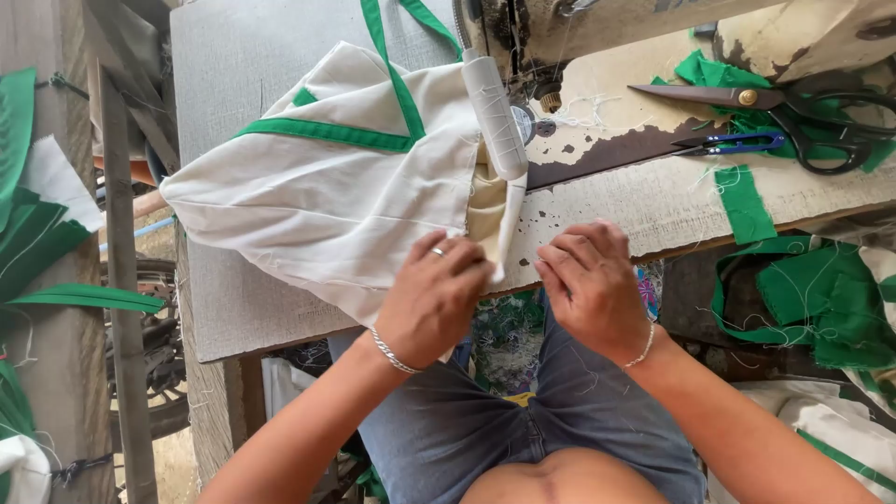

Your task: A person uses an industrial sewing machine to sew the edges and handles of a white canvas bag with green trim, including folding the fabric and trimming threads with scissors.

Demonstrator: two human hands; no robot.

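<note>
A cream cloth with green trim lies spread over the sewing table. My left hand, with a ring and bracelet, presses and pinches the cloth's near edge at the table's front. My right hand is just to the right of it, fingers curled at the table edge near a narrow strip of the same cloth. I cannot tell whether the right hand grips the strip. A white spool of thread lies beyond both hands.
Large black scissors and small blue-handled snips lie at the far right among green scraps. The sewing machine stands at the back. More green and cream cloth is piled at right, green strips at left.
</note>
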